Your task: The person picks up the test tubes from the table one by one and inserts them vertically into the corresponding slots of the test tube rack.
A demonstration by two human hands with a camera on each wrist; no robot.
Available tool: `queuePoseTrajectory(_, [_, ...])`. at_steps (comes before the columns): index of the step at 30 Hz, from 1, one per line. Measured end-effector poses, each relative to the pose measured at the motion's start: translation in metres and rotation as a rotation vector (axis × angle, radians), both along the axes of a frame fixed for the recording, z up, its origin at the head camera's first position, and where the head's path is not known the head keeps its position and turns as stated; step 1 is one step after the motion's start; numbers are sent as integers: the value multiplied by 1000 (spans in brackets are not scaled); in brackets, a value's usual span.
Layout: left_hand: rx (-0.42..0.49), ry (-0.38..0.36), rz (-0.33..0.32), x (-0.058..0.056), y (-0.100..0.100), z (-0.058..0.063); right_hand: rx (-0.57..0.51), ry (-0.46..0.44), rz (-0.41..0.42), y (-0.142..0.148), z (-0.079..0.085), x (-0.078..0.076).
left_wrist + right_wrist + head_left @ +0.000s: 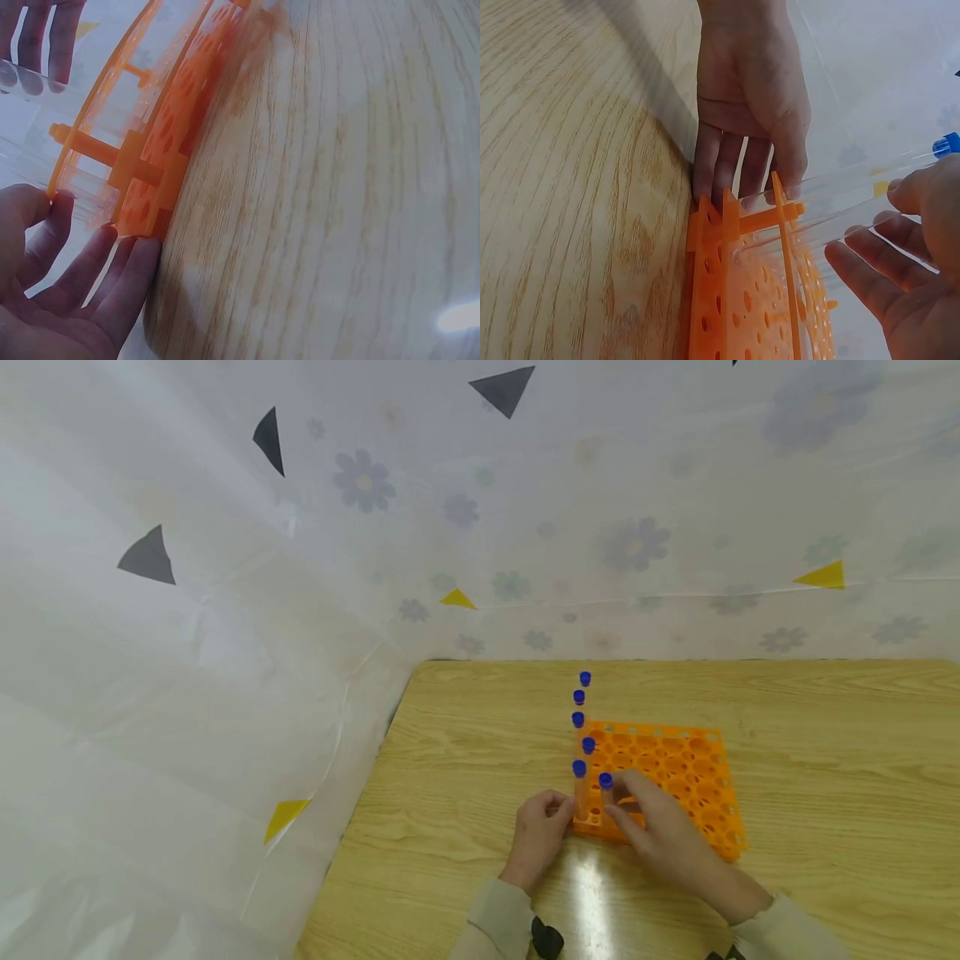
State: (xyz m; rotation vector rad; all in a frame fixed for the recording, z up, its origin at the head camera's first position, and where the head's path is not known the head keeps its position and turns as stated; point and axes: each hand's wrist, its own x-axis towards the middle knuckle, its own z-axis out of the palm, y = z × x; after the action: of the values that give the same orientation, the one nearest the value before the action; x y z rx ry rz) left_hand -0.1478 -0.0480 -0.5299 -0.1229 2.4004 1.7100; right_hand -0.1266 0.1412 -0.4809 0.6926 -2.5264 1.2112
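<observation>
An orange test tube rack [600, 831] stands on the wooden table. My left hand [542, 833] grips its near left corner, thumb and index at the top plate, the other fingers against the side. My right hand [667, 835] pinches a clear test tube [607, 797] with a blue cap between thumb and fingers. In the right wrist view the lower part of this tube passes through the rack's top plate. Beside it another blue-capped test tube [581, 789] stands in the near left corner, with several more in line behind it.
The wooden table [847, 760] extends to both sides of the rack. A white flowered sheet [525, 527] hangs behind the table and down its left side. Many round holes show in the rack's right part, with no tubes in them.
</observation>
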Motion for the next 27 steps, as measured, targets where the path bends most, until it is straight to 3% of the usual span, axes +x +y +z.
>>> queuePoseTrajectory(17, [-1, -31, -2, 1, 2, 3, -2, -25, -20, 3, -3, 4])
queuePoseTrajectory(27, [89, -60, 7, -1, -7, 6, 5, -118, -51, 16, -5, 9])
